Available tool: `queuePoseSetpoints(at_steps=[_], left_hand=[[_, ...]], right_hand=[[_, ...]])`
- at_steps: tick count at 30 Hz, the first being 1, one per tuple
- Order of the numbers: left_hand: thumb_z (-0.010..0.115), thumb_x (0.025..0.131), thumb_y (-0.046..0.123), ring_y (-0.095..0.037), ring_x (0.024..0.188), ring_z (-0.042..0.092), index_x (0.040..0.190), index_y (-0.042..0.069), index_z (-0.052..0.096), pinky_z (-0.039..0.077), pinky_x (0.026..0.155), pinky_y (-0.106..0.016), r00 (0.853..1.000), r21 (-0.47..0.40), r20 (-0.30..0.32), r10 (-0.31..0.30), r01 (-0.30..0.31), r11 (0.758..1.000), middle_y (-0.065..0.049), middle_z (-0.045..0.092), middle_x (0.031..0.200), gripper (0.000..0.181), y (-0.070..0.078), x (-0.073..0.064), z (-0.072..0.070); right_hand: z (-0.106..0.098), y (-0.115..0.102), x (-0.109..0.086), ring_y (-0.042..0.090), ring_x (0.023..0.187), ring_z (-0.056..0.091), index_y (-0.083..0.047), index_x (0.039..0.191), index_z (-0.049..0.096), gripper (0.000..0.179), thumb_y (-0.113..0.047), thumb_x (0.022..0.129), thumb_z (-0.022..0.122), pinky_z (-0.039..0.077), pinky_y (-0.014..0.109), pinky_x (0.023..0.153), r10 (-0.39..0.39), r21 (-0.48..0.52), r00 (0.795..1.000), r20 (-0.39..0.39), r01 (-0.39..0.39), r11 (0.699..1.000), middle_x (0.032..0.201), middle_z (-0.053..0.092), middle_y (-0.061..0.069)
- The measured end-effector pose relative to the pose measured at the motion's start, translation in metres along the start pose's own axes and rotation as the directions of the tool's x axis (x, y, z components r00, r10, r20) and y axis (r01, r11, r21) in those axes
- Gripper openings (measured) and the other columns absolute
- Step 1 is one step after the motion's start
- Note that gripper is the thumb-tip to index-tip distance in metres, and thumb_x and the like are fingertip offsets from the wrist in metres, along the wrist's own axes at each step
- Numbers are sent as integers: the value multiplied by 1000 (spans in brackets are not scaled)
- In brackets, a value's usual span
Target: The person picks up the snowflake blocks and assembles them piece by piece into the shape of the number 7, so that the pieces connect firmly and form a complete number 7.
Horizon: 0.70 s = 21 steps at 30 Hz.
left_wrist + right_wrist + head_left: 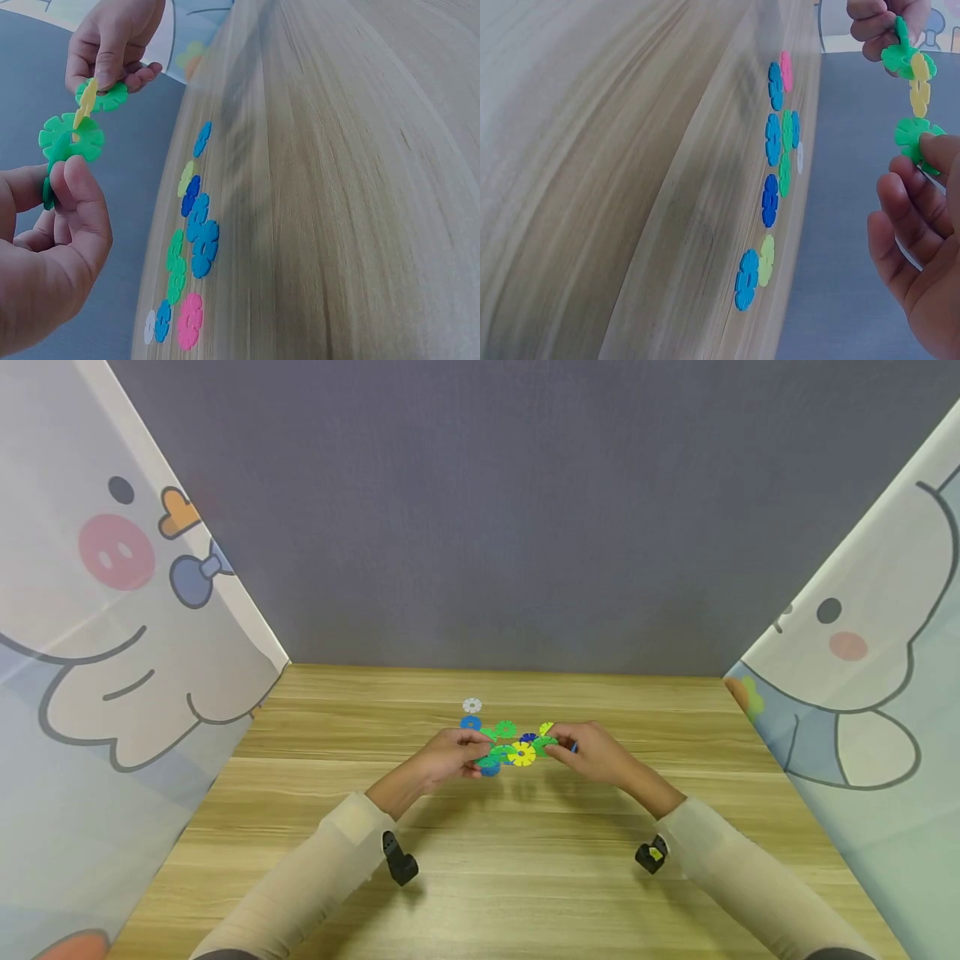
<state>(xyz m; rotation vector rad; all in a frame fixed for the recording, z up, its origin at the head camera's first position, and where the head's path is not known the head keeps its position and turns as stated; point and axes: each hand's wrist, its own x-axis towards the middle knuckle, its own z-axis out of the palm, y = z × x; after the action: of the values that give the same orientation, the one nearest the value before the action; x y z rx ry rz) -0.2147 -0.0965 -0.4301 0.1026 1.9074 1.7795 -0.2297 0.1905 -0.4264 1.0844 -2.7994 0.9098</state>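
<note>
Slotted plastic snowflake discs are joined into a short chain above the table. My left hand [446, 758] pinches a green disc [901, 31] at one end, with a second green disc [88, 142] slotted across it. A yellow disc [525, 761] stands out from that second disc towards the right. Between thumb and fingers, my right hand [592, 752] holds another green disc [907, 135], its edge right at the yellow disc's free edge. I cannot tell whether those two discs are interlocked.
Loose discs lie on the wooden table [510, 877] beneath the hands: several blue ones [204, 259], green ones [177, 281], a pink [190, 330], a pale yellow [766, 262] and a white disc [800, 159]. A grey wall [510, 527] stands behind, printed panels at both sides.
</note>
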Motion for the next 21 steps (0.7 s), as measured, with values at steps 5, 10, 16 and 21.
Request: queuePoseSetpoints(at_steps=[5, 10, 16, 21], left_hand=[[55, 105, 10, -12, 76, 56, 137, -10, 55, 56, 70, -20, 1000, 9, -7, 13, -13, 1000, -2, 56, 95, 37, -1, 0, -1], [55, 106, 11, -12, 76, 57, 138, -9, 55, 56, 70, -21, 1000, 31, -16, 17, -17, 999, -2, 57, 95, 38, -1, -1, -2], [56, 105, 10, -12, 76, 57, 136, -8, 57, 56, 71, -21, 1000, 29, -29, 10, -9, 1000, -2, 56, 94, 36, 0, -1, -2], [56, 105, 10, -13, 77, 58, 137, -9, 55, 57, 72, -21, 1000, 31, -20, 12, -11, 999, -6, 57, 99, 38, 0, 0, 1]], right_hand=[[-2, 0, -1, -2, 61, 52, -16, 102, 71, 6, -20, 100, 67, 49, 22, 59, 9, 9, 1000, 0, -9, 1000, 75, 65, -9], [-2, 0, -1, -2, 59, 50, -16, 100, 70, 5, -20, 100, 67, 48, 21, 57, -6, 13, 1000, -8, 6, 1000, 73, 65, -7], [0, 2, -2, -3, 60, 50, -13, 100, 70, 6, -19, 100, 67, 48, 21, 55, -41, 29, 999, -16, 42, 999, 73, 65, -3], [3, 0, -3, 8, 61, 60, -14, 102, 70, 5, -18, 100, 67, 50, 21, 55, -60, 50, 998, -3, 60, 997, 74, 66, -4]])
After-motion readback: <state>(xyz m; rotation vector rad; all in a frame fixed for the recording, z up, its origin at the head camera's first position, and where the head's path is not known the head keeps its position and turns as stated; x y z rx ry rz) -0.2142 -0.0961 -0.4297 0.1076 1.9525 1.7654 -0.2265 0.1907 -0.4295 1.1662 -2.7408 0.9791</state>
